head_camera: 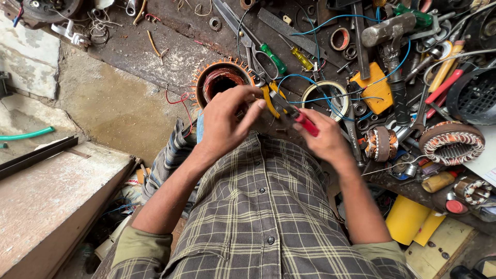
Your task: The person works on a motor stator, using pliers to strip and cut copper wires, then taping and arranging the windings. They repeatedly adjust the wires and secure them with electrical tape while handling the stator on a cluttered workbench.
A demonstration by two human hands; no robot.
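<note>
My left hand (pixel 227 121) is raised with the wrist bent, fingers curled narrow over the near rim of the motor stator (pixel 223 81), fingertips touching its copper winding. My right hand (pixel 323 137) comes in from the right, fingers closed around the red-handled pliers (pixel 294 113), whose nose points toward the stator. The stator sits at the near edge of the cluttered workbench (pixel 134 51), with green-handled scissors (pixel 258 49) just behind it and a tape roll (pixel 325 98) to its right.
</note>
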